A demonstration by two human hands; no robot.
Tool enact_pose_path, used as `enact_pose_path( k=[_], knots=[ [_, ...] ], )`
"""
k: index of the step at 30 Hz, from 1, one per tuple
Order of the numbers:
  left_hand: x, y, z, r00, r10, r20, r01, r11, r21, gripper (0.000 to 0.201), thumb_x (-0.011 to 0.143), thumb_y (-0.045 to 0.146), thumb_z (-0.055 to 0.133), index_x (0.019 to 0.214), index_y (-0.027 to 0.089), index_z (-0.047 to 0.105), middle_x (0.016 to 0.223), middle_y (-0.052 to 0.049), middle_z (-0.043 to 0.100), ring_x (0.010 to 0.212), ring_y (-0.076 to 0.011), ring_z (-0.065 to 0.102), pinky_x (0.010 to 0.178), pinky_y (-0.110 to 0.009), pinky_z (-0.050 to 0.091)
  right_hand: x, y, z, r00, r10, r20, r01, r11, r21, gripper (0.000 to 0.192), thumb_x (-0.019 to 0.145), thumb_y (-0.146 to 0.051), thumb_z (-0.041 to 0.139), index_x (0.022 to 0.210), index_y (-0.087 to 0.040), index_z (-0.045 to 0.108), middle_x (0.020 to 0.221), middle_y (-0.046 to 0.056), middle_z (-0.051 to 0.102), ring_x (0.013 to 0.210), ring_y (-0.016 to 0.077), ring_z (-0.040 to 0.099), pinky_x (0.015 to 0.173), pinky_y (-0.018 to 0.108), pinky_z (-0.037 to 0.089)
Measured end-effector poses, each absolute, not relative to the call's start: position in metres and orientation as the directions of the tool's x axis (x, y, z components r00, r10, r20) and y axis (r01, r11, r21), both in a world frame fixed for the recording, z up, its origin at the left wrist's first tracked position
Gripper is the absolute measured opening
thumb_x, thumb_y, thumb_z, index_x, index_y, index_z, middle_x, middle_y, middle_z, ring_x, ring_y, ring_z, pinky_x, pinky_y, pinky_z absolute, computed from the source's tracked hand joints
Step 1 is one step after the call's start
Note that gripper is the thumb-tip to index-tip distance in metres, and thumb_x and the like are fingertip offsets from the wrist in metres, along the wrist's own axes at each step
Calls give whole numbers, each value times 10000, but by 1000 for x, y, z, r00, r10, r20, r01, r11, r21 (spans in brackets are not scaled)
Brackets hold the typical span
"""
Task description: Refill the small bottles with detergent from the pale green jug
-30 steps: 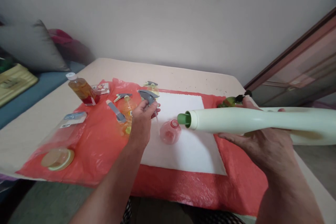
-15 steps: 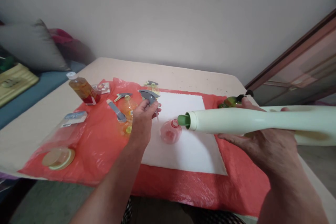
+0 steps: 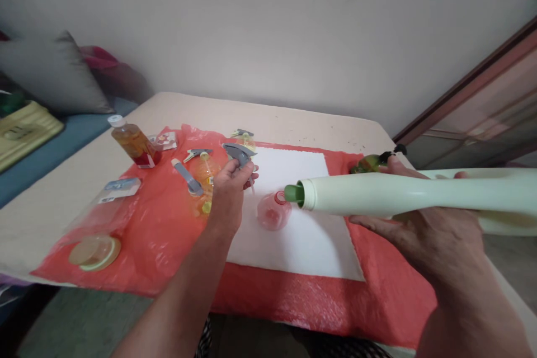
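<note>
My left hand (image 3: 235,182) is closed on a grey trigger spray head (image 3: 239,152), whose thin tube hangs down below the fingers. With my right hand (image 3: 436,235) I grip a large pale-green bottle (image 3: 356,193), tilted to lie nearly level, its green spout (image 3: 293,193) pointing left. Just under and left of that spout stands a pink clear bottle (image 3: 273,213) with an uncapped neck, on a white sheet (image 3: 310,251). No liquid is visible leaving the spout. The far end of the pale-green bottle runs out of view at the right.
Spray bottles (image 3: 205,170) and a grey brush-like tool (image 3: 187,177) lie left on red plastic sheeting (image 3: 151,246). A bottle of amber liquid (image 3: 136,145), a plastic packet (image 3: 121,187) and a round lidded tub (image 3: 95,253) are farther left. A green bottle (image 3: 368,164) sits behind my right hand.
Almost nothing differs. The view has shifted very slightly, and both hands keep their holds in nearly the same places.
</note>
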State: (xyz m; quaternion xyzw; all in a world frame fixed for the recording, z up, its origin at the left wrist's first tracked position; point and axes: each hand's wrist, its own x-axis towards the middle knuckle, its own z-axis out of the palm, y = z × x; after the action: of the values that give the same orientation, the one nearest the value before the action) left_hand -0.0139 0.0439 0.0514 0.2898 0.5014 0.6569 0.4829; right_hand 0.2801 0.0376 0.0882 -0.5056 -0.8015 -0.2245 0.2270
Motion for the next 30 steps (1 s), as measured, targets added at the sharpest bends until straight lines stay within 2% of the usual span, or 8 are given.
enact_pose_path(
  k=[10, 21, 30],
  knots=[
    [-12, 43, 54, -368, 924, -108, -352, -31, 936, 205, 775, 356, 722, 881, 182, 701, 874, -41, 696, 781, -145, 633, 777, -303, 468, 277, 34, 94, -398, 697, 596, 909, 389, 152, 920, 782, -860, 422, 1381, -166, 497, 1204, 149, 692, 1109, 392, 651, 1165, 611, 219],
    [-12, 43, 56, -377, 919, -113, -353, -30, 935, 208, 759, 352, 728, 863, 174, 698, 875, -54, 695, 770, -147, 625, 767, -307, 472, 274, 29, 96, -397, 688, 608, 911, 375, 171, 902, 835, -817, 391, 1425, -140, 476, 1275, 166, 664, 1163, 384, 634, 1204, 586, 172],
    [-11, 44, 54, -378, 919, -111, -355, -33, 934, 208, 764, 355, 729, 868, 177, 701, 874, -51, 698, 774, -150, 628, 764, -306, 467, 274, 28, 96, -411, 677, 610, 903, 396, 169, 884, 848, -796, 408, 1484, -181, 413, 1310, 170, 645, 1185, 375, 624, 1195, 615, 171]
  ],
)
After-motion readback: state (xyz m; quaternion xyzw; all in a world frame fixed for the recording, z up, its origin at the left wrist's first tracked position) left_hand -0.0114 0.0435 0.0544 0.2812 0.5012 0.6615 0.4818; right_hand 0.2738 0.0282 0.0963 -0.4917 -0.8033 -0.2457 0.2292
